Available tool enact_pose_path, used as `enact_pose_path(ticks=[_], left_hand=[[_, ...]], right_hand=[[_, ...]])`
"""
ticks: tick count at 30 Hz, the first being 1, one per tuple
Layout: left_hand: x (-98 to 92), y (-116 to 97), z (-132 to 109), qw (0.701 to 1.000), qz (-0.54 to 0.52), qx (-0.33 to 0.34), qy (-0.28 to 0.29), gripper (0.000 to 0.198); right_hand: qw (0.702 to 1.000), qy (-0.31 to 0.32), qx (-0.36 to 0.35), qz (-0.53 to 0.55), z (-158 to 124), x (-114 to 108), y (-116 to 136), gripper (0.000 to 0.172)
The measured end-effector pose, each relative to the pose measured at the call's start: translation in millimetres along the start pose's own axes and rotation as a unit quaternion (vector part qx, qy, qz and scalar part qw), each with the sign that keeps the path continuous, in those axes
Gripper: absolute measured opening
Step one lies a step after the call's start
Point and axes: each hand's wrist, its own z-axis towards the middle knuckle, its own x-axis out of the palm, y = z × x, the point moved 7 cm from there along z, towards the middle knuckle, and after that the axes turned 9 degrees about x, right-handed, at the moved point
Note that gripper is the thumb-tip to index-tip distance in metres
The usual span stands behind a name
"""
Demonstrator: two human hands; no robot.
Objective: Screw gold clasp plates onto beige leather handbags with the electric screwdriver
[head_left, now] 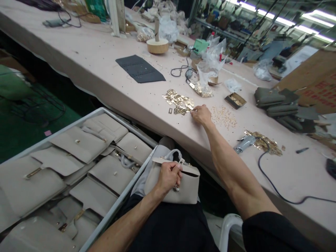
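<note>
A light grey handbag [183, 189] rests on my lap, its handle [172, 153] standing up at the top. My left hand [169, 176] is closed around a narrow strap tab [181, 161] at the bag's front flap. Over on the table, my right hand [201, 114] reaches to the near right edge of a pile of gold-coloured metal plates [181, 100]. Its fingertips are drawn together at the plates, and whatever lies between them is hidden. Tiny gold pieces [224, 117] are scattered just right of that hand.
At my left stands a bin [101, 111] full of similar grey bags [78, 143]. On the table lie a corded grey tool [244, 144], another metal heap [270, 145], a small box [235, 100], a dark sheet [140, 69] and stacked dark pieces [275, 101]. A person [273, 47] is far back.
</note>
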Motion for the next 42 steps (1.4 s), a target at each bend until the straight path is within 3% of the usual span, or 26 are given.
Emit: enact_pose_path(ticks=[6,11,16,20,26,34,38,42], left_hand=[[-3.5,-3,1,1.0,0.0,-0.007,0.0,0.035],[-6.5,-5,5,1.0,-0.004,-0.006,-0.005,0.034],[-9.3,-6,7,1.0,-0.01,-0.006,-0.009,0.033],[-10.6,-7,8,1.0,-0.015,-0.012,-0.013,0.032],[-7.4,-5,11,1.0,-0.014,-0.021,-0.009,0.034],[-1.4,-7,7,1.0,0.01,-0.019,-0.011,0.037],[-0.9,-8,3,1.0,0.016,-0.015,-0.022,0.038],[-0.3,-5,3,0.999,0.013,-0.018,-0.026,0.042]], right_hand=[[1.0,0.0,0.002,0.02,23,2,37,0.028],[0.996,-0.029,0.031,0.083,26,-3,40,0.021],[0.98,-0.088,0.009,0.181,2,-22,24,0.018],[0.976,-0.145,-0.066,0.151,-36,-36,12,0.02],[0.989,-0.087,-0.102,0.062,-73,-19,3,0.019],[0.995,-0.039,-0.01,0.096,-64,-15,-8,0.031],[0.969,-0.043,-0.017,0.242,-89,-36,-10,0.038],[0.903,-0.003,-0.011,0.43,-153,-41,-23,0.034]])
